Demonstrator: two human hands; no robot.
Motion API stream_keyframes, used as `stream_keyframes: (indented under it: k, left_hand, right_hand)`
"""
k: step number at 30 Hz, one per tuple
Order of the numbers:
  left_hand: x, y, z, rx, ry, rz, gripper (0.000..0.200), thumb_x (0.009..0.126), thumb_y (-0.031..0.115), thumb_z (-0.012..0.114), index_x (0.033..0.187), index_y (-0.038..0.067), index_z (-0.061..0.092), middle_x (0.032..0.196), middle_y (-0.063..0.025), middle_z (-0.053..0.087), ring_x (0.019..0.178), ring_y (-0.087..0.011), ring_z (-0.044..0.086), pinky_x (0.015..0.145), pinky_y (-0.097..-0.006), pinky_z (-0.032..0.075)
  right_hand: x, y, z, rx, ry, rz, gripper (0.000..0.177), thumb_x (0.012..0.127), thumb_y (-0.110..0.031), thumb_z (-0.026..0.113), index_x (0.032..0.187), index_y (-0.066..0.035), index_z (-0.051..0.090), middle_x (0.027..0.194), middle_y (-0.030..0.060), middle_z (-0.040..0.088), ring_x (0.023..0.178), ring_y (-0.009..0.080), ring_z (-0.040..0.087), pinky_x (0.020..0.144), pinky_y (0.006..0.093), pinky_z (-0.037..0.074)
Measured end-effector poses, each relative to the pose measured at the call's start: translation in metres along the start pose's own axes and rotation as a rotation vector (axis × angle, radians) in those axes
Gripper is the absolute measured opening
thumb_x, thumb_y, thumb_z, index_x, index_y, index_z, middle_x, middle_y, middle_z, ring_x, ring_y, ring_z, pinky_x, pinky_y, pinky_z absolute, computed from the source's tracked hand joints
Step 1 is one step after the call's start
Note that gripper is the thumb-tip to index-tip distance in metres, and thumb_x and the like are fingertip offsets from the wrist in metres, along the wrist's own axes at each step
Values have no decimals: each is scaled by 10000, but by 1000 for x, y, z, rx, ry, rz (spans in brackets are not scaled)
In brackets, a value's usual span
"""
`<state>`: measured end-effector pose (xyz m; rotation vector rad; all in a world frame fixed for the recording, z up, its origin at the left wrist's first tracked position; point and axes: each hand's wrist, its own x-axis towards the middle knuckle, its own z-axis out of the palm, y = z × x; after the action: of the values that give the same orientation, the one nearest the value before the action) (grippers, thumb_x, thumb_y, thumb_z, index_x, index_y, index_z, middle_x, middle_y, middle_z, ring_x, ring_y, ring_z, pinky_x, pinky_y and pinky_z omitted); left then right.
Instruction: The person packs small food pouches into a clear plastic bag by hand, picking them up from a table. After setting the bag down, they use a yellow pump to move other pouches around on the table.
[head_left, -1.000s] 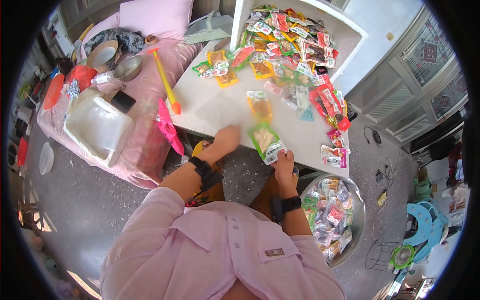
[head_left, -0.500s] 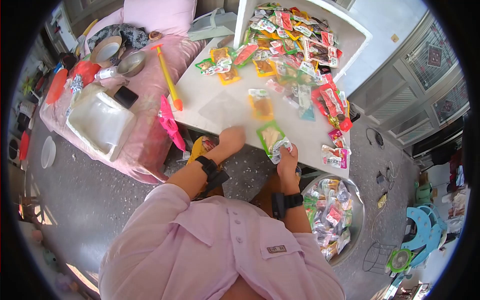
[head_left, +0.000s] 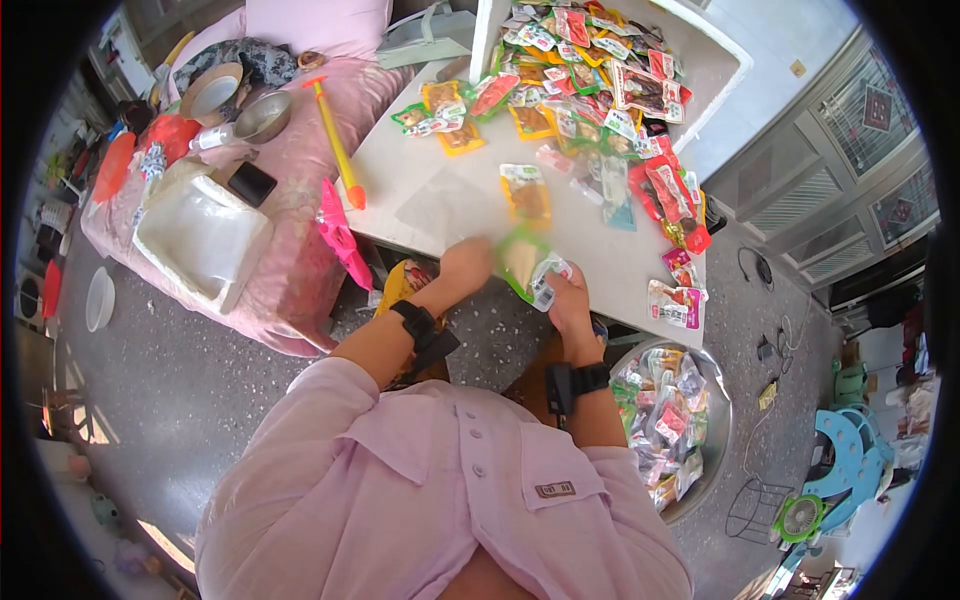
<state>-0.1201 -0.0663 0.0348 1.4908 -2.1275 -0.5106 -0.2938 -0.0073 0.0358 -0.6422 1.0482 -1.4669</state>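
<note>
My right hand [head_left: 570, 302] grips a green-edged snack packet [head_left: 522, 262] with a white label by its near corner, over the front edge of the white table [head_left: 400, 170]. Pale food shows through its clear window. Just left of it, my left hand [head_left: 466, 266] is closed, fingers curled and slightly blurred; what they hold is hidden. A clear plastic sheet or bag [head_left: 445, 205] lies right beyond my left hand. Farther up the table is a yellow snack packet [head_left: 526, 194], with a few clear packets [head_left: 606, 188] to its right.
A white foam box [head_left: 715, 75] tipped toward me spills many colourful packets at the back. Red packets [head_left: 668, 200] line the table's right side. A metal basin [head_left: 722, 430] of packets stands on the floor at right. A pink-covered bed [head_left: 300, 230] adjoins the left.
The green-edged packet has tilted and come closer to my left hand. My left hand stays near the table edge. The view has shifted slightly.
</note>
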Motion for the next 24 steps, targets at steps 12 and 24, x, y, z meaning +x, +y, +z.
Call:
stream_keyframes:
  k: [12,24]
  left_hand:
    - [-8,14,0,61,73,190,98,736,146,453,698,59,475,677,-145,523,638,-333,526,542,-425,419]
    - [-19,17,-14,206,87,378,47,656,111,518,691,86,500,660,-83,509,620,-278,535,561,-377,421]
  right_hand:
    - [44,14,30,-283,60,78,202,739,-53,480,929,15,487,744,76,551,601,157,550,526,278,462]
    - [36,-13,38,-514,-67,254,126,729,-55,482,845,-11,505,625,64,515,450,120,491,345,217,355]
